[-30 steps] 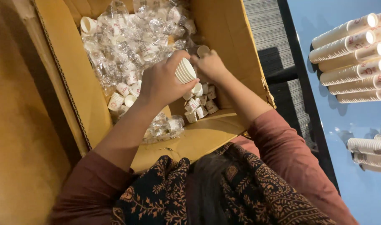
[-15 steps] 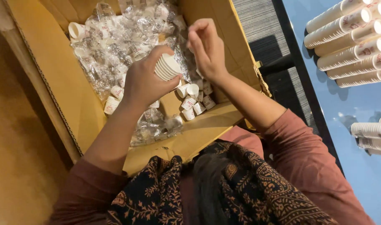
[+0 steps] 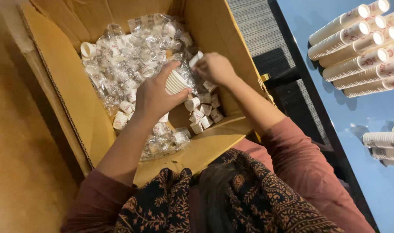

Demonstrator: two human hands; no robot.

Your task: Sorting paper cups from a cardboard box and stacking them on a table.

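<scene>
Over an open cardboard box [image 3: 72,99], my left hand [image 3: 153,98] grips a short stack of small white paper cups [image 3: 176,82], rims pointing right. My right hand [image 3: 215,68] pinches a single small paper cup [image 3: 196,59] just above and to the right of that stack. Below both hands, loose small cups [image 3: 203,114] lie on the box floor. Clear plastic sleeves of cups [image 3: 128,56] fill the far half of the box.
Long stacks of taller paper cups [image 3: 361,47] lie in rows on a blue table [image 3: 373,112] at the right, with more stacks [image 3: 384,144] lower down. A dark striped floor strip [image 3: 270,47] separates box and table. A patterned scarf [image 3: 231,198] hangs under the camera.
My right hand has lifted out of the loose cups with one cup and come toward the stack in my left hand. My left hand has stayed over the middle of the box.
</scene>
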